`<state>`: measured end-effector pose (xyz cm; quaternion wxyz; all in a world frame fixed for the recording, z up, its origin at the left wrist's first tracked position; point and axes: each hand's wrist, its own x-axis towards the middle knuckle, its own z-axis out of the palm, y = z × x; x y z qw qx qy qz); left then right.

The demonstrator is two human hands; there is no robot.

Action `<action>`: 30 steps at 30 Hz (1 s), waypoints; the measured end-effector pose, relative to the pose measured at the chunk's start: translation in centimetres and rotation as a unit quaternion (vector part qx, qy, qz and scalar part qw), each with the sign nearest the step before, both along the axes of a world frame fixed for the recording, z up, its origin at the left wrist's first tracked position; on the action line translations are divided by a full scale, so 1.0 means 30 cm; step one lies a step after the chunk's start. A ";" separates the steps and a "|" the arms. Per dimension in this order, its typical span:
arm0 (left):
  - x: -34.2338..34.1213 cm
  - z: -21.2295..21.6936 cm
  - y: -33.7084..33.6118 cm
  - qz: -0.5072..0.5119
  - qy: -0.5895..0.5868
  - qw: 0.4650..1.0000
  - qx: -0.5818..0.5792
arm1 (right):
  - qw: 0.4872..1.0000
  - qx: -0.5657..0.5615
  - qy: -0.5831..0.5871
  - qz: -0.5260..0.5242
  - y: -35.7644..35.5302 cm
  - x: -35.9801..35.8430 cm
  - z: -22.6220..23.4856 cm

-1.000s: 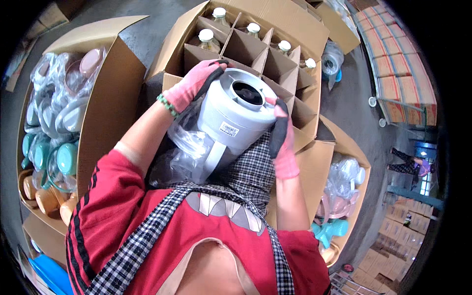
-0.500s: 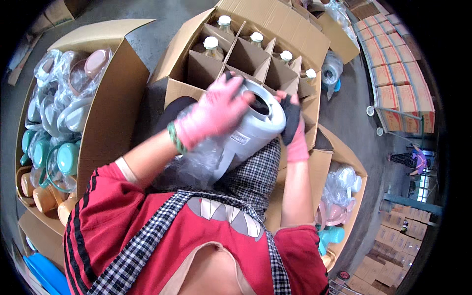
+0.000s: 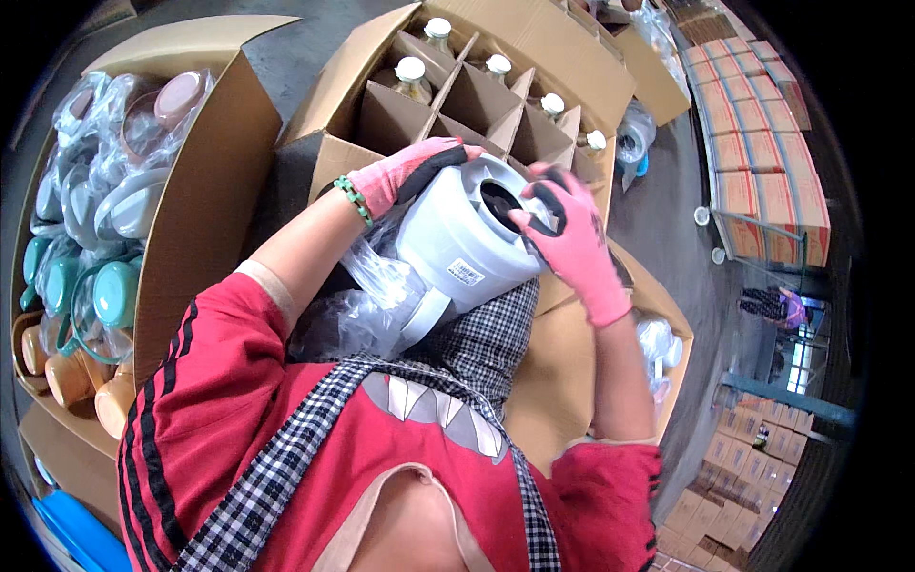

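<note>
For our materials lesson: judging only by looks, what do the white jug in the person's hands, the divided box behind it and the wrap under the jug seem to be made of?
White jug: probably plastic, smooth and slightly glossy, with soft highlights and a moulded handle.
Divided box: corrugated cardboard, matt brown, with thin slotted partitions.
Wrap: thin clear plastic film, crinkled and shiny.

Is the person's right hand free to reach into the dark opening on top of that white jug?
Probably yes. The right hand already sits at the dark opening of the white jug, with no lid on it, while the left hand steadies the jug's top.
</note>
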<state>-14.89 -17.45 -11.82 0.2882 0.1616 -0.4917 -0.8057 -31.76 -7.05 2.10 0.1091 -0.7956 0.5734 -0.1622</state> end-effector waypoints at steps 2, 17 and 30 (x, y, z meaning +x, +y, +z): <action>0.005 0.017 0.022 -0.004 0.004 1.000 -0.017 | 0.982 0.181 -0.017 0.054 -0.030 0.008 0.017; 0.034 0.032 0.032 0.056 -0.013 0.994 -0.094 | 0.827 -0.056 0.272 0.488 -0.153 0.013 0.056; 0.013 0.014 0.028 0.107 0.017 0.988 -0.107 | 0.837 0.510 -0.027 -0.196 -0.177 0.131 0.039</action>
